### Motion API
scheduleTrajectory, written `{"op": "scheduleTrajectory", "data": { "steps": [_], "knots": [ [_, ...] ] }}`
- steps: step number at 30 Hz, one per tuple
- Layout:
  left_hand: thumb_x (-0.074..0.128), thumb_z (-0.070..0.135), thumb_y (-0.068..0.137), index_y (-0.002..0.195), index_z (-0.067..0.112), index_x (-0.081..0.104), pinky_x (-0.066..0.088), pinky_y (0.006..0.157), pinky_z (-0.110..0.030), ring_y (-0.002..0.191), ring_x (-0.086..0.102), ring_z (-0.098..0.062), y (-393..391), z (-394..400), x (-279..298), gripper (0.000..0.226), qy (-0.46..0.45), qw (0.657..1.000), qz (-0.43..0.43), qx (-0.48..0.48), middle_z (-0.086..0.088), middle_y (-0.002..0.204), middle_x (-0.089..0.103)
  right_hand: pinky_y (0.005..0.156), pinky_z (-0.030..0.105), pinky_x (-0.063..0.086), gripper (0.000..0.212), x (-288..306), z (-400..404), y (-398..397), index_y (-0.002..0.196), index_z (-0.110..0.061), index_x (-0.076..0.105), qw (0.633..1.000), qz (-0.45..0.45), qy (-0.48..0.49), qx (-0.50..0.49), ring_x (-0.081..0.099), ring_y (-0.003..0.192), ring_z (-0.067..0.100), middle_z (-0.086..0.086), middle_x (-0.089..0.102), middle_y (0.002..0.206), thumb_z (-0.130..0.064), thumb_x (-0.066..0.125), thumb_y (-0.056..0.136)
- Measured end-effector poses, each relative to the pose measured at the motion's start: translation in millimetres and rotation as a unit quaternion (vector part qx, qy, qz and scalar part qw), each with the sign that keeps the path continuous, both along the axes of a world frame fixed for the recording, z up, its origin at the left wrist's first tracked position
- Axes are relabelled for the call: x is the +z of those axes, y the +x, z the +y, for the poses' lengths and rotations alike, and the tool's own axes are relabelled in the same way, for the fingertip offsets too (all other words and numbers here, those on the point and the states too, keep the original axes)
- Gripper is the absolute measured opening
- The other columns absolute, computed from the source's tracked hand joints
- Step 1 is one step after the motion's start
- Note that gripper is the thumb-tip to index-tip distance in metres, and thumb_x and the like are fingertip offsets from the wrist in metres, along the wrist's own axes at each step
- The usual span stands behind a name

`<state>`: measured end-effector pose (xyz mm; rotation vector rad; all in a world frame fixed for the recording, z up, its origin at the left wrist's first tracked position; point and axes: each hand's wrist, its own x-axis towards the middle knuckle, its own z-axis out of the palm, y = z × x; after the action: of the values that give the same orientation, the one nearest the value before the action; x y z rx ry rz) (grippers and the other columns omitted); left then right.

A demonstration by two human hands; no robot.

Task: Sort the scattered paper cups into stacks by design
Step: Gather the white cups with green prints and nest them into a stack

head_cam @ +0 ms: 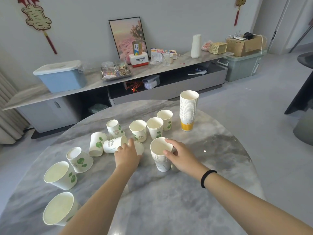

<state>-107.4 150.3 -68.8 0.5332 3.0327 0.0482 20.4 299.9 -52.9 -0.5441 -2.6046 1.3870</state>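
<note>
White paper cups with green leaf prints lie scattered over a round marble table point(169, 200). My right hand point(179, 155) grips the rim of a short stack of green-leaf cups point(160, 158) at the table's middle. My left hand point(127, 153) closes on a cup lying on its side point(139, 147), next to another tipped cup point(113, 145). A tall stack with a yellow-striped bottom cup point(188, 111) stands at the back right. Three upright cups point(154, 127) stand behind my hands. Several more lie at the left point(59, 175).
Behind the table runs a long low cabinet point(94, 82) with a blue lidded box point(61, 75), a framed picture, a tissue box and clutter. A green-grey storage bin point(243, 67) with a cardboard box on top stands at the right. Dark furniture point(303, 85) is at the far right.
</note>
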Motion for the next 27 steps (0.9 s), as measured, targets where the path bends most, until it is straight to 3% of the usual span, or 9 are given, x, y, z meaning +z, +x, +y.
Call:
{"op": "scheduleTrajectory", "data": {
  "steps": [3,6,9,11,13,15,19,22,27],
  "knots": [
    [0.055,0.044,0.083,0.146,0.028,0.013,0.042,0.089,-0.038,0.114,0.048,-0.033,3,-5,-4,0.077,0.040,0.998,-0.045,-0.006,-0.011,0.121,0.058,0.101,0.032,0.041,0.051,-1,-2,0,0.136,-0.032,0.040,1.000,0.004,0.002,0.011,0.055,0.107,0.020,0.007,0.050,0.120,-0.036,0.056,0.088],
    [0.058,0.042,0.079,0.145,0.033,0.014,0.042,0.093,-0.041,0.120,0.045,-0.037,8,-15,7,0.080,0.187,0.975,-0.113,0.050,-0.013,0.125,0.055,0.101,0.034,0.042,0.054,0,-3,2,0.137,-0.036,0.038,1.000,0.005,0.001,0.013,0.056,0.107,0.020,0.007,0.050,0.122,-0.039,0.057,0.087],
    [0.067,0.036,0.075,0.134,0.030,0.030,0.050,0.090,-0.045,0.107,0.056,-0.029,23,-20,36,0.070,0.410,0.906,-0.100,0.039,-0.007,0.114,0.057,0.101,0.034,0.042,0.050,7,-4,4,0.137,-0.036,0.039,1.000,0.024,0.001,0.000,0.054,0.110,0.019,0.004,0.050,0.122,-0.038,0.053,0.089],
    [0.070,0.031,0.076,0.128,0.029,0.035,0.053,0.085,-0.040,0.097,0.058,-0.022,39,-17,58,0.063,0.508,0.859,-0.066,-0.004,-0.001,0.107,0.056,0.102,0.031,0.041,0.044,19,-6,7,0.137,-0.033,0.041,0.998,0.057,-0.017,-0.013,0.051,0.117,0.016,0.001,0.049,0.126,-0.034,0.048,0.093],
    [0.072,0.029,0.076,0.127,0.027,0.036,0.050,0.085,-0.028,0.100,0.056,-0.015,51,-12,75,0.062,0.550,0.833,-0.029,-0.045,0.003,0.113,0.054,0.099,0.014,0.039,0.041,34,-7,10,0.137,-0.028,0.043,0.991,0.105,-0.076,-0.016,0.046,0.121,0.008,-0.006,0.047,0.132,-0.030,0.043,0.096],
    [0.075,0.030,0.074,0.127,0.026,0.037,0.044,0.084,-0.018,0.103,0.053,-0.010,59,-9,82,0.065,0.541,0.836,-0.015,-0.091,0.007,0.115,0.052,0.095,0.001,0.031,0.039,48,-9,13,0.137,-0.027,0.042,0.979,0.143,-0.143,-0.009,0.041,0.124,0.000,-0.014,0.045,0.135,-0.030,0.036,0.099],
    [0.074,0.034,0.074,0.129,0.027,0.037,0.042,0.099,-0.036,0.112,0.052,-0.011,63,-1,65,0.066,0.457,0.877,-0.042,-0.140,0.010,0.120,0.054,0.107,0.023,0.027,0.040,53,-6,18,0.134,-0.033,0.044,0.973,0.135,-0.188,0.004,0.040,0.127,0.000,-0.016,0.048,0.135,-0.037,0.023,0.100],
    [0.067,0.040,0.080,0.134,0.023,0.039,0.033,0.107,-0.038,0.125,0.048,-0.014,61,0,48,0.063,0.378,0.911,-0.040,-0.159,0.005,0.136,0.052,0.096,0.020,0.030,0.026,43,-9,19,0.115,-0.036,0.053,0.977,0.100,-0.186,-0.012,0.046,0.114,-0.001,-0.023,0.055,0.113,-0.034,0.033,0.099],
    [0.052,0.053,0.084,0.140,0.027,0.037,0.020,0.106,-0.028,0.137,0.034,-0.012,59,-7,31,0.063,0.292,0.931,-0.043,-0.215,0.008,0.150,0.037,0.082,0.021,0.041,0.021,16,-11,7,0.110,-0.020,0.061,0.978,0.074,-0.186,-0.059,0.057,0.093,0.009,-0.005,0.063,0.103,-0.019,0.049,0.093]
  ]
}}
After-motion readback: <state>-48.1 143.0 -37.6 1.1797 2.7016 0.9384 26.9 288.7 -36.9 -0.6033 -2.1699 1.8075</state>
